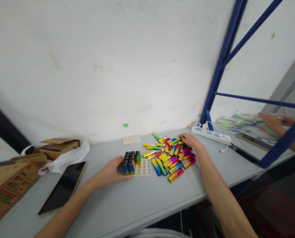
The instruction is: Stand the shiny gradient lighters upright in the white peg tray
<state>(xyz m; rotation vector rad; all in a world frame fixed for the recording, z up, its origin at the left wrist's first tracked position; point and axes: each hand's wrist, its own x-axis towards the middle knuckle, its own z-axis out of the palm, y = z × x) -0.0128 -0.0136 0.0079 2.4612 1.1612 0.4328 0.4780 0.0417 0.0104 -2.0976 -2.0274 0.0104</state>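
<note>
Several shiny lighters with black tops (131, 162) stand upright in the left part of a white tray with round holes (144, 167). My left hand (114, 171) is at the tray's left side, thumb and fingers apart around the standing lighters; whether it presses on them is unclear. To the right of the tray, a loose pile of multicoloured metallic lighters (172, 160) lies flat on the table. My right hand (190, 140) is at the back right of the pile, fingers closed around a lighter (183, 137), which is mostly hidden.
A second white tray (132, 139) lies near the wall. On the left are a dark tablet (63, 188), a white bag (74, 157) and cardboard boxes (11, 181). A power strip (211, 134) sits beside the blue frame (218, 69). Another person's hands (273, 121) are at far right.
</note>
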